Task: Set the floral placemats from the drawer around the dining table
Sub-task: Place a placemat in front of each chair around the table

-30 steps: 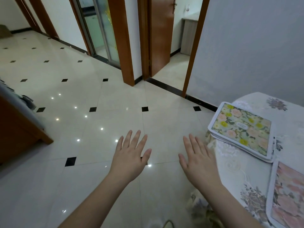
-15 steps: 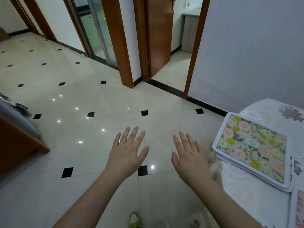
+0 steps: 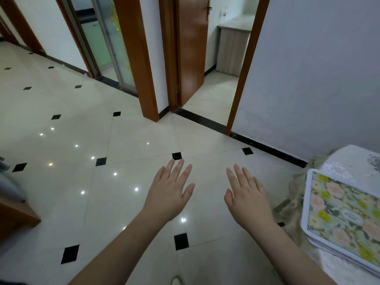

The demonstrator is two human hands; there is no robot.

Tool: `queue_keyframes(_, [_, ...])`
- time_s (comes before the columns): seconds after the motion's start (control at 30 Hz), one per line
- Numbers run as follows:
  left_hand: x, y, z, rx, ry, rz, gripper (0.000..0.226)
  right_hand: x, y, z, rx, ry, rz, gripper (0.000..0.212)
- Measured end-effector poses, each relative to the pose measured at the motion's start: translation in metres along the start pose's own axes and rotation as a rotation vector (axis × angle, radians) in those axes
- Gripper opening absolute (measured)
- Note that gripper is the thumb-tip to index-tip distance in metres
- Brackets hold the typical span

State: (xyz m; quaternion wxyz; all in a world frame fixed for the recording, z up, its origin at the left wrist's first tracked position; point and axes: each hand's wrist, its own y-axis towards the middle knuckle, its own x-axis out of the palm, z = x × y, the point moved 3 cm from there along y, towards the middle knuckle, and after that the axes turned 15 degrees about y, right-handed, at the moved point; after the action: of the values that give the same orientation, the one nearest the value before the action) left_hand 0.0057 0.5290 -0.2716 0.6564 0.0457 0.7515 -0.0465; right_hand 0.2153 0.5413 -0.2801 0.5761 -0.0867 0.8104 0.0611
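Both my hands are out in front, palms down, fingers spread and flat, holding nothing. My left hand [image 3: 170,192] sits a bit fwd of my right hand [image 3: 246,194]; forearms run back toward me from the bottom edge, roughly parallel, a clear gap btwn them. Neither touches anything; they float over the floor [image 3: 123,140], cream tile w/ small black diamond insets.

Lots of open floor ahead and to my left. A brown wood edge [image 3: 14,219] juts in at far left. Straight ahead, an open doorway w/ a brown door [image 3: 191,48] swung inward; to its right a grey wall [image 3: 318,68] w/ a dark skirting strip runs down to the tabletop corner.

The tabletop [image 3: 349,159], under a pale lace-look cloth, cuts in at far right. On it lies the stack of floral placemats [image 3: 339,214], white-rimmed, green w/ yellow and pink blooms, the stack's near corner overhanging the cloth edge. It's to the right of my right hand, near but not touching.
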Motion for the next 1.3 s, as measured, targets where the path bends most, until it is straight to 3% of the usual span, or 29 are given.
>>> queue_keyframes(0.2, [-0.005, 0.053, -0.011, 0.09, -0.031, 0.016, 0.098, 0.001, 0.036, 0.012, 0.134, -0.003, 0.042, 0.064])
queue_keyframes(0.5, [-0.01, 0.16, 0.044, 0.285, -0.054, 0.024, 0.082, -0.01, 0.082, 0.089, 0.303, 0.018, 0.124, 0.063])
queue_keyframes(0.73, [-0.02, 0.259, 0.113, 0.412, -0.01, 0.02, 0.087, -0.045, 0.12, 0.181, 0.397, 0.053, 0.219, 0.058])
queue_keyframes(0.93, [-0.037, 0.328, 0.185, 0.55, 0.056, 0.067, 0.075, -0.067, 0.137, 0.235, 0.464, 0.035, 0.245, 0.057])
queue_keyframes(1.1, [-0.044, 0.363, 0.245, 0.69, 0.074, 0.096, 0.087, -0.072, 0.136, 0.266, 0.588, 0.059, 0.306, 0.058])
queue_keyframes(1.3, [-0.036, 0.398, 0.313, 0.934, 0.079, 0.148, 0.063, -0.075, 0.126, 0.301, 0.805, 0.013, 0.369, 0.057])
